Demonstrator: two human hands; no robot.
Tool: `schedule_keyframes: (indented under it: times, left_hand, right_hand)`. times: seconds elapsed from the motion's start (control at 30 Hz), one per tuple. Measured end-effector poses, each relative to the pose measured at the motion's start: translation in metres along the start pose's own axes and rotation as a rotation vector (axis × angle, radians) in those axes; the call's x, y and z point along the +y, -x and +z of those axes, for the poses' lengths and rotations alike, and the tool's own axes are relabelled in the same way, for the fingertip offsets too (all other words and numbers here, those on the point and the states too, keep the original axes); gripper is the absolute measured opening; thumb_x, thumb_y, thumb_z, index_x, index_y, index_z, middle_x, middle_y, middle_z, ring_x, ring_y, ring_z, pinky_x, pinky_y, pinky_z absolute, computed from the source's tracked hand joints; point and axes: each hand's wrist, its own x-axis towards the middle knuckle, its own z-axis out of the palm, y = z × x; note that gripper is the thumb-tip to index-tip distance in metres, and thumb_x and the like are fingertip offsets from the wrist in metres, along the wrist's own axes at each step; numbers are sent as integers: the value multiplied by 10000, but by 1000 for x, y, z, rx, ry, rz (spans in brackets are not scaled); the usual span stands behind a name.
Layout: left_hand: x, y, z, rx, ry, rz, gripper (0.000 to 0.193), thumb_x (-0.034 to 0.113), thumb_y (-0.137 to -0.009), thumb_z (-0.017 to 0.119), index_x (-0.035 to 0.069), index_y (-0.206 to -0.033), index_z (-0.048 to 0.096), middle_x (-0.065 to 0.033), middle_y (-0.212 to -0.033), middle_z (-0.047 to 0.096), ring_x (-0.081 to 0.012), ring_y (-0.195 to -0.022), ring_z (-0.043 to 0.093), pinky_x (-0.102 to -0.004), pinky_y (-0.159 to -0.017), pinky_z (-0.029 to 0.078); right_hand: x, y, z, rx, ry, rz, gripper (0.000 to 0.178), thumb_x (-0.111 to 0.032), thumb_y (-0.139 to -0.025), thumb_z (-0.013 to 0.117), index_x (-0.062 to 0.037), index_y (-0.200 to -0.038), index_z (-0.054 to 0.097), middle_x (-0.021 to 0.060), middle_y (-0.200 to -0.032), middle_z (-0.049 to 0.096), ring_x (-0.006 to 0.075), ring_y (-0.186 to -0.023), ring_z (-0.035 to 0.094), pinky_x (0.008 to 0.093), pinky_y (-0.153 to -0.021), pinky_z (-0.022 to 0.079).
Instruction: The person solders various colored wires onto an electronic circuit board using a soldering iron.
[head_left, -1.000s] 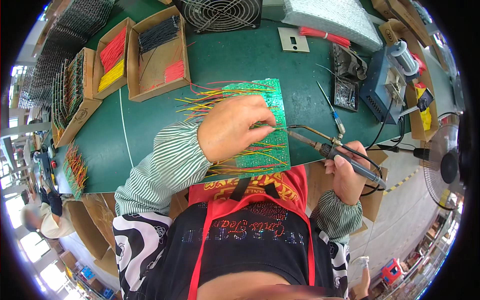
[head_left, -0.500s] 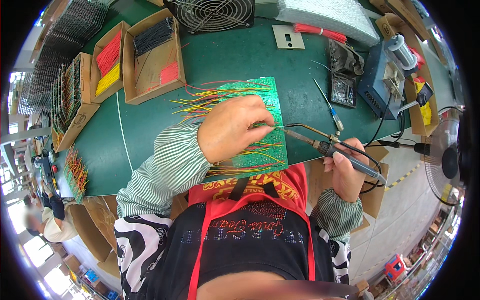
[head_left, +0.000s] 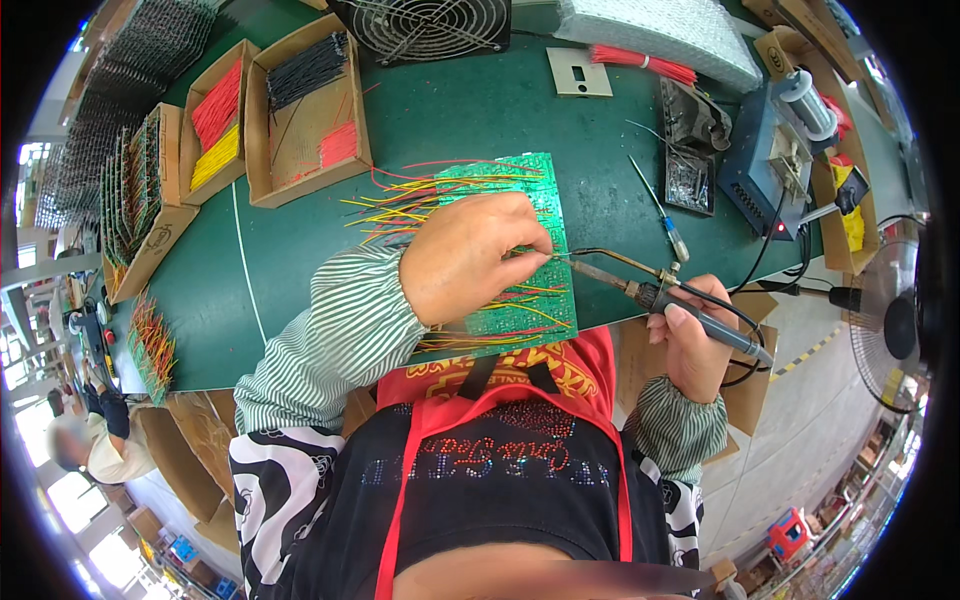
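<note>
A green circuit board [head_left: 548, 205] lies on the bench in front of me, with red, yellow and black wires [head_left: 395, 205] running out over its left side. My left hand [head_left: 472, 245] is over the board, thumb and forefinger pinched on what looks like a thin wire, mostly hidden by the fingers. My right hand [head_left: 697, 345] grips the dark handle of a soldering iron [head_left: 715, 328]. A thin curved feed tube [head_left: 615, 256] is fixed along the iron. Both tips meet the board right beside my left fingertips.
Cardboard trays of cut wires [head_left: 305, 110] stand at the back left, near a box of wired boards [head_left: 135, 200]. A screwdriver [head_left: 660, 212], a black tray [head_left: 690, 180] and a blue soldering unit [head_left: 755, 150] with a solder spool are to the right. A fan [head_left: 420, 30] stands behind.
Both hands and the iron hold almost the same place over the board. A small red light now shows on the blue soldering unit.
</note>
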Motion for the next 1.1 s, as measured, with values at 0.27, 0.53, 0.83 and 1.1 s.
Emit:
schedule_keyframes:
  times: [0.27, 0.53, 0.83, 1.1]
  left_hand:
    - [0, -1, -1, -3, -24, 10, 81, 87, -767, 644, 15, -801, 624, -90, -798, 579, -249, -755, 580, -345, -648, 463]
    - [-1, 0, -2, 6, -100, 32, 87, 98, -767, 637, 29, -817, 621, -82, -805, 578, -247, -752, 579, -340, -653, 467]
    - [3, -1, 7, -17, -38, -46, 114, 173, -769, 618, 63, -798, 618, -84, -809, 557, -277, -792, 562, -391, -676, 452]
    - [6, -2, 7, 12, -50, -103, 104, 168, -783, 597, 65, -791, 609, -82, -807, 555, -278, -787, 561, -395, -675, 450]
  right_hand:
    - [-1, -2, -4, 5, 22, -5, 144, 2, -745, 592, 31, -859, 509, 119, -655, 606, 146, -536, 593, 234, -509, 504]
    - [3, -2, -12, 0, -15, -21, 161, -25, -760, 612, 24, -870, 504, 119, -704, 600, 153, -562, 599, 241, -491, 503]
    - [4, -1, -12, 1, -49, -16, 155, -16, -774, 611, 19, -879, 503, 116, -723, 596, 158, -579, 606, 242, -486, 502]
    - [5, -2, -13, -8, -38, -17, 154, -7, -778, 602, 20, -889, 499, 120, -718, 600, 161, -579, 608, 245, -492, 502]
